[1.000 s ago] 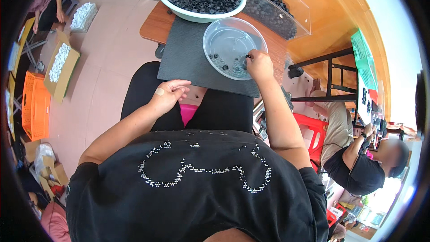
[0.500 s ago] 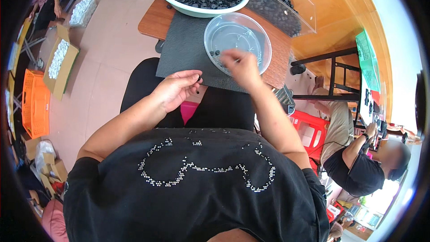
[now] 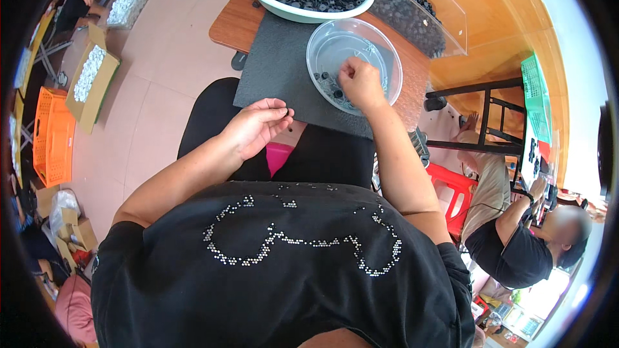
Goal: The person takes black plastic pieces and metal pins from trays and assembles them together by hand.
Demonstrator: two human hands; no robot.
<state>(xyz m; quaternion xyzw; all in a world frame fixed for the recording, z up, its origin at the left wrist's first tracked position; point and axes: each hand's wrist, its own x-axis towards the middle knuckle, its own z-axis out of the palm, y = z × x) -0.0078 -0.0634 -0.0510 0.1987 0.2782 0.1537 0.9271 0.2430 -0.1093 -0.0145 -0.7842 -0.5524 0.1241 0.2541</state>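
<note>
My left hand (image 3: 258, 127) is held above my lap, just off the near left edge of the dark mat (image 3: 271, 58). Its thumb and forefinger pinch a small round black part (image 3: 287, 113), mostly covered by the fingertips. My right hand (image 3: 363, 84) reaches into a clear round plastic bowl (image 3: 337, 44), fingers bent and drawn together; whatever they grip is hidden. Thin, clear, thread-like pieces (image 3: 370, 51) lie in this bowl. A few small black parts (image 3: 338, 94) rest there too, left of my right hand.
Behind the clear bowl, a pale green basin (image 3: 284, 11) heaped with black ring-like parts stands on the brown table (image 3: 225, 29). A transparent box (image 3: 419, 16) with more parts is at the right. A co-worker (image 3: 516, 245) sits at far right. An orange crate (image 3: 53, 138) stands left.
My right hand has moved from the bowl's left side toward its middle. A black part near that hand now shows. My left hand keeps its pinch, and the view has shifted slightly.
</note>
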